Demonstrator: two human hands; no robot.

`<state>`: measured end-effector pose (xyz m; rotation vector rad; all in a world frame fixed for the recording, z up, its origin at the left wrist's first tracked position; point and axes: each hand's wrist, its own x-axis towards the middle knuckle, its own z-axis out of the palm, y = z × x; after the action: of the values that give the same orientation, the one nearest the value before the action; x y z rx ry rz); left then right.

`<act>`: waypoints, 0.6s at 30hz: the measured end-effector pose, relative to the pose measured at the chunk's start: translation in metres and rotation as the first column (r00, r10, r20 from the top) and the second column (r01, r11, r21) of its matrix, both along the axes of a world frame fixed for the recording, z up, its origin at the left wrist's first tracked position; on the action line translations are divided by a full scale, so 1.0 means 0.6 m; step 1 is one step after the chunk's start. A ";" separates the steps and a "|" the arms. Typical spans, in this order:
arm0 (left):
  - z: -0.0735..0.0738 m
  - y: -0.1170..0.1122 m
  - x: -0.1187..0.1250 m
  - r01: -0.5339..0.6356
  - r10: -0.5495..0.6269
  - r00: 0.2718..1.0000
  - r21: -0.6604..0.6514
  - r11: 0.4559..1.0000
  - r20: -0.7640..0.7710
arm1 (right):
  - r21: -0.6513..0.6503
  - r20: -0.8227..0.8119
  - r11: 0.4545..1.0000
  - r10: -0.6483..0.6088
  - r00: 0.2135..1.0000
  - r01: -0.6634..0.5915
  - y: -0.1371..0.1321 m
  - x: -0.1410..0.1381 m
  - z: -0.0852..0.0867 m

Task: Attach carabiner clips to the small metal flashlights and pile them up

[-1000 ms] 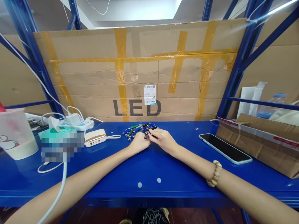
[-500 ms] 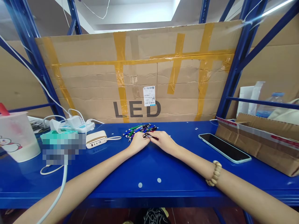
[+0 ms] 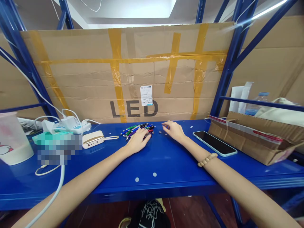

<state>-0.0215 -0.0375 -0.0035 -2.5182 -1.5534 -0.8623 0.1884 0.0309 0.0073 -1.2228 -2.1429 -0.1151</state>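
A loose pile of slim pens (image 3: 137, 130) in blue, green, red and black lies on the blue steel shelf (image 3: 118, 186). My left hand (image 3: 137, 142) rests at the pile's near right edge, its fingertips on or against the pens. My right hand (image 3: 173, 130) lies to the right of the pile, fingers curled down. Just left of those fingers are several small dark parts (image 3: 160, 131) on the shelf. Whether my right hand holds anything is hidden by its fingers.
A gold-trimmed white power bank (image 3: 93, 139) lies left of the pens, beyond it a power strip (image 3: 76, 127) with chargers. A phone (image 3: 215, 143) and a cardboard box (image 3: 247, 139) stand right. A plastic cup (image 3: 14, 139) stands far left. A cardboard sheet printed LED (image 3: 134, 108) stands behind.
My hands were together at the pile's right edge; my right hand has moved rightward, away from my left, and small dark parts now show on the shelf. The view has shifted slightly.
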 end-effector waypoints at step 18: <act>0.044 -0.181 0.025 -0.047 0.142 0.935 0.282 0.958 -0.325 | 0.178 -0.137 0.970 0.189 0.972 -0.163 -0.181 0.050 0.043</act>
<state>-0.0065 -0.1459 0.0231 -2.2312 -1.3327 -0.5412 0.2183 -0.0776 0.0332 -0.9118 -2.0522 -0.1152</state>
